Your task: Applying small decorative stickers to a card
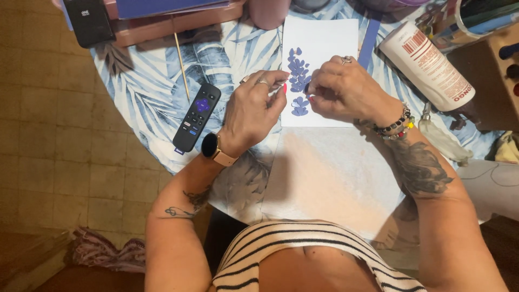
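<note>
White card [324, 38] lies on our round table, on the blue leaf-print cloth [140, 92], and purple paper petals [298, 75] are stuck along its left edge in a column. Our two hands meet over the near part of this column. The left hand [253, 111] rests on the left border of the card, fingers bent, and it seems to keep the card from sliding. The right hand [340, 92] is closed with fingertips pinched together at the lowest petals; we cannot tell if a new petal is between them, because the fingers hide it.

We judge the step is placing or pressing one petal near the bottom of the column. It asks for small, exact pressure, without moving the petals already fixed.

To the left, apart from the card, lies a black remote control [197, 117], and a thin wooden stick [181, 65] beyond it. A white glue bottle [427, 65] lies on its side to the right.
</note>
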